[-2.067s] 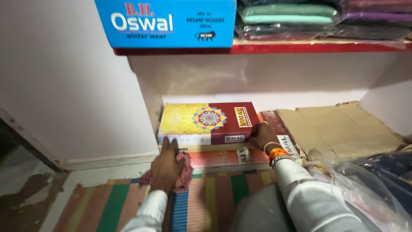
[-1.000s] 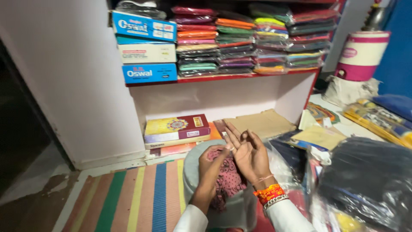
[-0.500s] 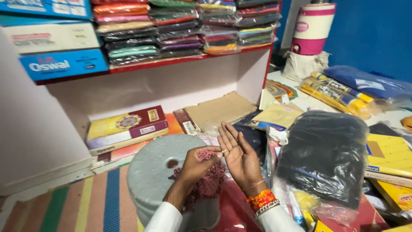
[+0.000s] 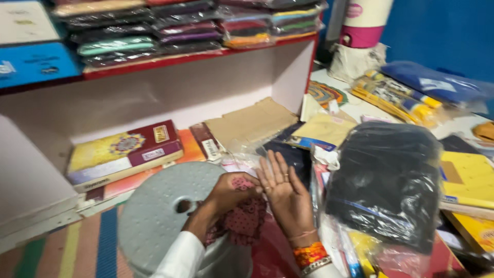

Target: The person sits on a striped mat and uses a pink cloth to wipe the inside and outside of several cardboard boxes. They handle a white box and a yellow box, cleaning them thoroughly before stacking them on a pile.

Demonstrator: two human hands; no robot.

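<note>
My left hand (image 4: 226,194) is closed on a maroon patterned cloth (image 4: 242,219) that hangs down from it. My right hand (image 4: 284,195) is held up flat beside it, palm towards me, fingers spread and touching the cloth's top edge. An orange and beaded bracelet sits on the right wrist. Both hands hover over a round grey perforated stool top (image 4: 162,216) with a hole in its middle.
A maroon and yellow flat box (image 4: 123,152) lies on a stack on the lower shelf, with flattened cardboard (image 4: 252,123) to its right. A black plastic-wrapped bundle (image 4: 388,180) sits at right. Folded packed fabrics (image 4: 154,31) fill the upper shelf. A striped mat (image 4: 67,252) is at the lower left.
My view has swung from the shelf to the right. My hands left the box and floor, rose together, and the left hand brought the maroon cloth up against the open right palm.
</note>
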